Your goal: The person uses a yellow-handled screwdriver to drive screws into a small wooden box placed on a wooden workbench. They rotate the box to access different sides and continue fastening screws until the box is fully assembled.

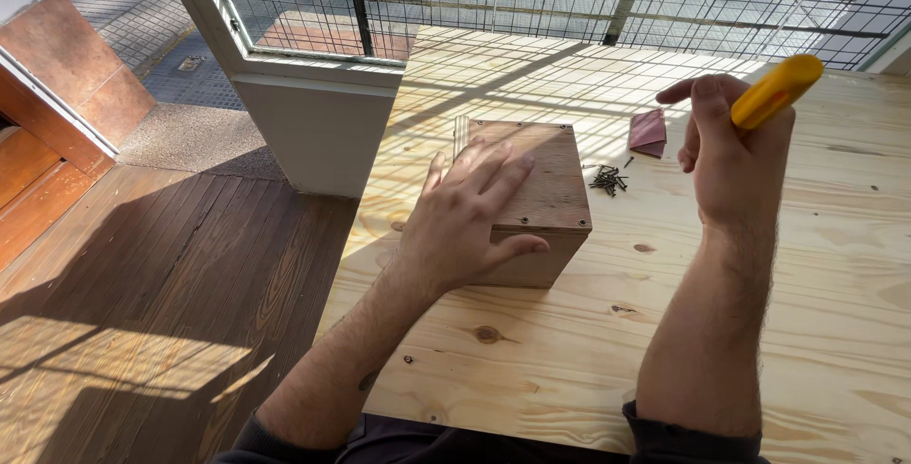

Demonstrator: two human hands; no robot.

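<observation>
Head view: your left hand [470, 213] lies spread, fingers flat on the lid of the small brown screwed-together wooden box [531, 200], which sits mid pale pine counter [740, 331]. Your right hand [731, 151] is raised, fist closed round a yellow plastic tool handle [776, 92]. Risks: the box could slide under a loose palm; the pile of dark loose screws [607, 179] could scatter. The tool's tip is hidden. Folded reddish sandpaper [649, 132] lies beyond.
</observation>
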